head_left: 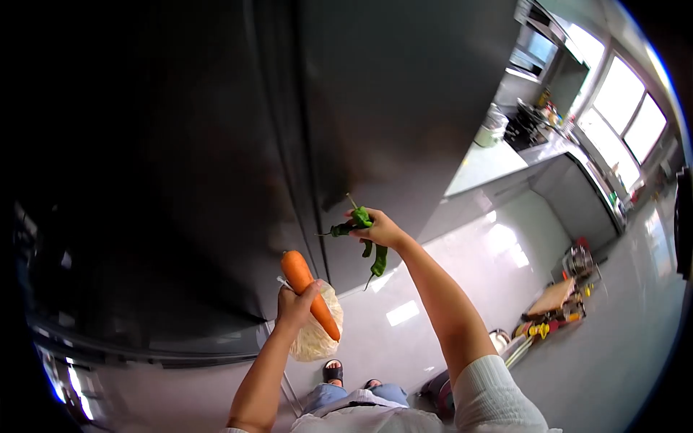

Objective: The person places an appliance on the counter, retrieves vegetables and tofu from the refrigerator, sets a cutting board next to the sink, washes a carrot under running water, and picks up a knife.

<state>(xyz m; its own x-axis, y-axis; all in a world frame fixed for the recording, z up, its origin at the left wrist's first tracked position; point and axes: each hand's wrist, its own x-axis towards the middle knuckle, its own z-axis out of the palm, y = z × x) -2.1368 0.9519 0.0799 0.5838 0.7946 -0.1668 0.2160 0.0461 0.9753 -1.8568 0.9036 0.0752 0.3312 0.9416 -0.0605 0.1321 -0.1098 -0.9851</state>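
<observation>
My left hand point(294, 306) is closed around a large orange carrot point(298, 270), thumb laid across it. A thin plastic bag point(313, 342) with pale yellowish contents I cannot make out hangs below the same hand, its white handle end showing by the fingers. Several green peppers point(379, 261) with long stems are gripped in my right hand point(382, 229); some point left and others dangle below. Both hands are in front of the dark refrigerator doors point(390, 108), near the vertical gap between them.
To the right stands a white counter point(491, 169) with a stove point(525, 130) and cookware beyond it. A cutting board point(552, 297) and a metal pot point(579, 261) are low at the right. Glossy pale tiles point(433, 317) cover the floor below.
</observation>
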